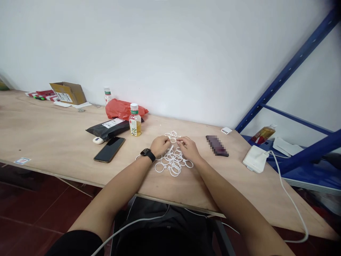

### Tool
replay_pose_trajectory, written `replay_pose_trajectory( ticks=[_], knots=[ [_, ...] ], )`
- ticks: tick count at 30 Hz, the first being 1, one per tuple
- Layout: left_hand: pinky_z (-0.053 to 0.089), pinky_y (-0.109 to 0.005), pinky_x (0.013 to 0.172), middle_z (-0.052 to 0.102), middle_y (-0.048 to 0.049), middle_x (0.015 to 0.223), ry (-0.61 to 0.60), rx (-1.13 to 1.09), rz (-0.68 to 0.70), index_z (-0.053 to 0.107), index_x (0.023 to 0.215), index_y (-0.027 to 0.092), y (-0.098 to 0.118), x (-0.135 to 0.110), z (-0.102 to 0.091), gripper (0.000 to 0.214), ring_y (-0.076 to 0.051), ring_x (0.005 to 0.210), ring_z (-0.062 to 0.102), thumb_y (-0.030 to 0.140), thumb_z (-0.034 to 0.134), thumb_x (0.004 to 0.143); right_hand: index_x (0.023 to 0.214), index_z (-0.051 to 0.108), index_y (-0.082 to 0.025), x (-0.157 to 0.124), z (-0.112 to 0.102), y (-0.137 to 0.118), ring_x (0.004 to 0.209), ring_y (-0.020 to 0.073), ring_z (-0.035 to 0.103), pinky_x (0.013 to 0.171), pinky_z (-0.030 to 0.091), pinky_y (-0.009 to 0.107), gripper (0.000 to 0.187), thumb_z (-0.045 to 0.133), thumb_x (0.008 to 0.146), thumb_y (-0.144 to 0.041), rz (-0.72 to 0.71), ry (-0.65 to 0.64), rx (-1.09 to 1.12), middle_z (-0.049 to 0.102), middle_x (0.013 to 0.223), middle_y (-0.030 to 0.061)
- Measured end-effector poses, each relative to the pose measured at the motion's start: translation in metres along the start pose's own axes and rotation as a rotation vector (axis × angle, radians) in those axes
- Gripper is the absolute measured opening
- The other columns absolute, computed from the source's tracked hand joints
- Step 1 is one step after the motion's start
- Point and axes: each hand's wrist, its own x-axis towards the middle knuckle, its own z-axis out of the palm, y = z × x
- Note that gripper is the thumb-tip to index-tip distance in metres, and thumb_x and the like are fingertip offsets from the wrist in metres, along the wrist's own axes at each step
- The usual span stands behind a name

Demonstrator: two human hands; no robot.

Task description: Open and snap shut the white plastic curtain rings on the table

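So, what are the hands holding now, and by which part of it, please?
The left hand and right hand seem to pinch a white plastic ring at its upper edge; fingers hide the exact place.

White plastic rings [172, 160], red bag [122, 109], blue steel shelving [286, 74], pale plywood tabletop [53, 131], floor [34, 202] apparently dark red

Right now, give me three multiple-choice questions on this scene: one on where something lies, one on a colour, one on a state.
1. Where does the black smartphone lie? A: on the blue shelf. B: on the plywood table. C: inside the cardboard box.
2. What colour are the plastic rings under the left hand and right hand? A: red. B: blue. C: white.
3. How does the bottle of yellow drink stand? A: upright, capped. B: on its side. C: upright, uncapped.
Answers: 1 B, it lies flat on the wood. 2 C, every ring shows white. 3 A, its white cap is on.
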Motion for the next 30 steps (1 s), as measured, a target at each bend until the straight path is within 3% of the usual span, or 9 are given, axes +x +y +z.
replay_pose_trajectory(
  ticks=[6,8,13,17,20,22,26,30],
  knots=[
    [0.047,-0.028,0.079,0.072,-0.0038,0.087,0.014,0.051,-0.069,0.070,0.079,0.019,-0.006,0.002,0.002,0.019,-0.017,0.082,0.063,0.020,0.050,0.078,0.101,0.069,-0.021,0.029,0.010,0.022,0.098,0.0191,0.061,0.084,0.044,0.027,0.020,0.055,0.087,-0.019,0.039,-0.345,-0.276,0.065,0.106,0.0073],
    [0.048,-0.029,0.080,0.071,-0.0046,0.088,0.034,0.060,-0.084,0.070,0.080,0.019,-0.009,0.002,0.003,0.019,-0.018,0.083,0.063,0.019,0.051,0.078,0.093,0.070,-0.022,0.035,0.017,0.023,0.094,0.0207,0.061,0.080,0.044,0.028,0.013,0.060,0.084,-0.022,0.059,-0.396,-0.329,0.064,0.102,0.0077],
    [0.049,-0.033,0.086,0.070,-0.0080,0.095,0.099,0.083,-0.089,0.071,0.096,0.015,-0.018,0.001,0.007,0.024,-0.020,0.089,0.063,0.017,0.054,0.079,0.078,0.064,-0.021,0.035,0.027,0.018,0.086,0.0198,0.060,0.076,0.044,0.029,0.010,0.056,0.083,-0.017,0.095,-0.248,-0.196,0.064,0.089,0.0059],
    [0.050,-0.032,0.086,0.067,-0.0097,0.106,0.132,0.015,-0.014,0.061,0.122,0.014,-0.015,0.001,0.007,0.039,-0.017,0.087,0.063,0.017,0.053,0.084,0.085,0.059,-0.021,0.025,0.027,0.020,0.080,0.0184,0.062,0.073,0.048,0.031,0.016,0.053,0.087,-0.036,0.223,-0.172,0.339,0.066,0.083,0.0024],
    [0.050,-0.030,0.084,0.067,-0.0093,0.109,0.151,-0.072,0.093,0.063,0.117,0.015,-0.005,0.000,0.005,0.032,-0.016,0.088,0.063,0.018,0.049,0.089,0.085,0.057,-0.020,0.019,0.027,0.020,0.079,0.0187,0.065,0.073,0.051,0.033,0.033,0.061,0.080,-0.052,0.352,-0.174,0.719,0.067,0.086,0.0032],
    [0.050,-0.027,0.080,0.069,-0.0084,0.107,0.170,-0.135,0.116,0.066,0.111,0.015,0.001,0.000,0.004,0.028,-0.015,0.086,0.063,0.017,0.049,0.089,0.084,0.057,-0.020,0.016,0.026,0.019,0.080,0.0191,0.066,0.076,0.052,0.034,0.039,0.068,0.074,-0.056,0.390,-0.155,0.858,0.068,0.088,0.0039],
    [0.051,-0.025,0.069,0.071,-0.0074,0.100,0.189,-0.224,0.059,0.064,0.116,0.014,0.005,-0.002,0.004,0.030,-0.011,0.067,0.060,0.022,0.053,0.088,0.085,0.059,-0.020,0.016,0.028,0.017,0.081,0.0192,0.067,0.083,0.052,0.037,0.038,0.070,0.073,-0.054,0.373,-0.142,0.937,0.069,0.090,0.0048],
    [0.051,-0.025,0.073,0.071,-0.0076,0.101,0.214,-0.221,0.084,0.067,0.113,0.015,0.005,-0.001,0.003,0.029,-0.012,0.076,0.062,0.020,0.052,0.088,0.091,0.063,-0.019,0.019,0.027,0.028,0.089,0.0202,0.066,0.089,0.051,0.039,0.029,0.059,0.083,-0.046,0.287,-0.049,0.677,0.071,0.095,0.0064]
  ],
)
